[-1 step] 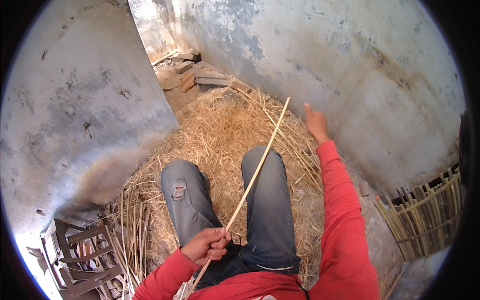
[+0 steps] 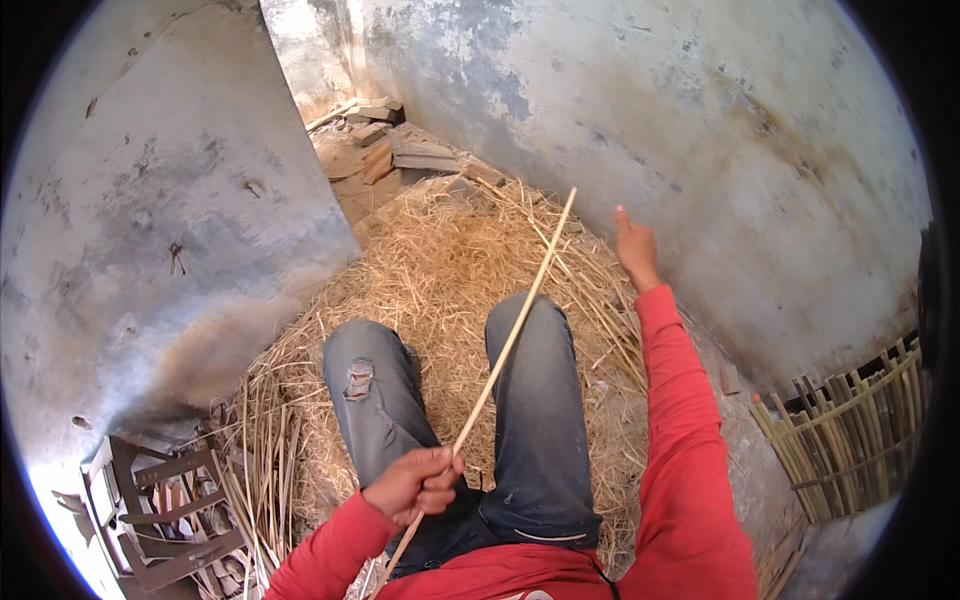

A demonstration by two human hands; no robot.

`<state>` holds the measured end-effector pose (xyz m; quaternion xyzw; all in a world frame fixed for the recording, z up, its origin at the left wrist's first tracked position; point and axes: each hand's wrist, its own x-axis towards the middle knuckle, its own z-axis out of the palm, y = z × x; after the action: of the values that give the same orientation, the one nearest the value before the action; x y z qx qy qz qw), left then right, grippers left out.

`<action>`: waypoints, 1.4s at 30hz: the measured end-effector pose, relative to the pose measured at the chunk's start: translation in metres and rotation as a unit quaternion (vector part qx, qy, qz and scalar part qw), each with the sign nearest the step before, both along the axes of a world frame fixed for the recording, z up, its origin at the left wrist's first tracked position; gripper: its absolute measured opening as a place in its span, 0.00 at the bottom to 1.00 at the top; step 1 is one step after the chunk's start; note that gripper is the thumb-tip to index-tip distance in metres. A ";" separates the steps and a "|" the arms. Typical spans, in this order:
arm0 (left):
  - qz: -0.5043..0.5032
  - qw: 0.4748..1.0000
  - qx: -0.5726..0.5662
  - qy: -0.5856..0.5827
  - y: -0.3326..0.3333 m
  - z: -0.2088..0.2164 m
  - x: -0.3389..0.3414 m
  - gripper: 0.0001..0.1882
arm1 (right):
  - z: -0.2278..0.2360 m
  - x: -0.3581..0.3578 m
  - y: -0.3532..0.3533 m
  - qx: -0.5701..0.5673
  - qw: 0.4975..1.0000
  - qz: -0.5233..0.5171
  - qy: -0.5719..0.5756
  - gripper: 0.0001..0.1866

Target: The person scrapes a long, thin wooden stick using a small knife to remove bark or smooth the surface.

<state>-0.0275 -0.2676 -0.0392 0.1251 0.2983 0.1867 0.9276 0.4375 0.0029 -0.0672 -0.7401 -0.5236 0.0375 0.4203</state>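
My left hand [image 2: 416, 486] is closed around a long, thin, pale strip of bamboo [image 2: 506, 357], gripping it toward its lower end. The strip slants up and to the right across my right knee, with its tip above the shavings. Its lower end runs down past my wrist toward my red sleeve. My right hand [image 2: 637, 252] is stretched far out beside the wall, apart from the strip. One digit points up and the other fingers look curled in, mostly hidden. Anything inside that hand cannot be made out.
Curly pale shavings [image 2: 450, 250] cover the ground around my legs. Thin strips [image 2: 262, 440] lie at left beside a dark slatted frame [image 2: 180, 520]. A slatted bamboo panel [image 2: 850, 430] leans at right. Bricks [image 2: 425, 155] lie ahead between plastered walls [image 2: 700, 130].
The strip's tip has shifted very slightly up and left. My right hand has moved a little to the right. My left hand keeps its grip.
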 end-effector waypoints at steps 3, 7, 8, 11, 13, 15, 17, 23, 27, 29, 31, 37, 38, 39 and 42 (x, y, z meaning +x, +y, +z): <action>0.041 0.995 0.079 0.035 0.035 0.006 0.020 0.14 | 0.018 -0.023 -0.024 0.011 0.995 0.008 0.100 0.41; 0.026 0.986 0.149 0.076 0.078 0.015 0.055 0.13 | 0.055 -0.078 -0.068 0.002 0.986 0.134 0.100 0.40; 0.024 0.986 0.149 0.072 0.088 0.013 0.064 0.13 | 0.059 -0.085 -0.080 -0.012 0.984 0.163 0.068 0.40; -0.068 0.988 0.121 0.074 0.106 0.006 0.075 0.14 | 0.075 -0.115 -0.122 -0.073 0.971 0.227 -0.010 0.38; -0.101 0.987 0.100 0.079 0.110 0.001 0.076 0.14 | 0.075 -0.132 -0.149 -0.133 0.958 0.254 -0.025 0.36; -0.097 0.991 0.075 0.058 0.108 -0.006 0.072 0.14 | 0.059 -0.142 -0.175 -0.128 0.951 0.274 -0.070 0.33; -0.092 0.994 0.046 0.040 0.099 -0.011 0.068 0.15 | 0.054 -0.156 -0.203 -0.142 0.941 0.296 -0.085 0.33; -0.051 0.998 0.033 0.031 0.070 -0.016 0.067 0.14 | 0.039 -0.170 -0.225 -0.097 0.935 0.304 -0.155 0.32; -0.023 0.999 0.035 0.020 0.050 -0.019 0.071 0.15 | 0.034 -0.167 -0.221 -0.075 0.933 0.307 -0.171 0.31; -0.003 0.998 0.052 0.037 0.042 -0.016 0.066 0.15 | 0.035 -0.168 -0.223 -0.081 0.931 0.309 -0.177 0.31; -0.008 0.998 0.052 0.035 0.035 -0.019 0.059 0.15 | 0.034 -0.166 -0.223 -0.086 0.928 0.311 -0.184 0.31; -0.019 0.998 -0.060 0.024 -0.013 -0.011 0.010 0.15 | 0.033 -0.116 -0.174 -0.081 0.964 0.216 -0.131 0.33; -0.015 0.994 -0.110 0.019 -0.025 -0.009 -0.002 0.14 | 0.038 -0.100 -0.163 -0.140 0.962 0.197 -0.126 0.33; -0.013 0.991 -0.130 0.009 -0.037 -0.009 -0.013 0.15 | 0.036 -0.086 -0.154 -0.139 0.967 0.176 -0.124 0.34; -0.018 0.990 -0.137 -0.001 -0.068 -0.014 -0.039 0.15 | 0.009 -0.029 -0.122 -0.121 0.976 0.108 -0.146 0.35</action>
<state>-0.0666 -0.3358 -0.0528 0.0022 0.3174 0.1276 0.9397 0.4080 -0.1190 -0.0586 -0.7225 -0.6473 0.0375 0.2401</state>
